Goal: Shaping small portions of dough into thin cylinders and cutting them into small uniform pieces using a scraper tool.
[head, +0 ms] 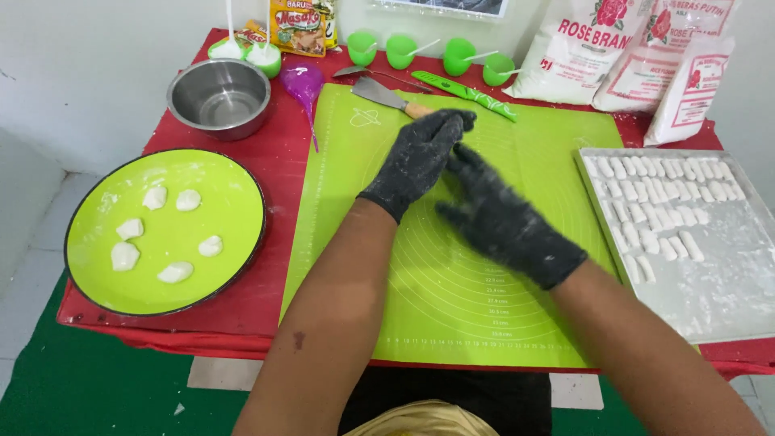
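head view: left hand (420,161) and right hand (504,222), in black gloves, press flat together over the green mat (452,307), likely rolling dough; none shows. each grip looks open. dough lumps (165,230) wait on the green plate (234,194).

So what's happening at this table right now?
A person in black gloves presses the left hand and right hand together over a green mat; whatever is between the palms is hidden. To the left, a green plate holds six white dough lumps. To the right, a floured tray carries rows of small dough sticks. A metal bowl and a scraper sit behind.
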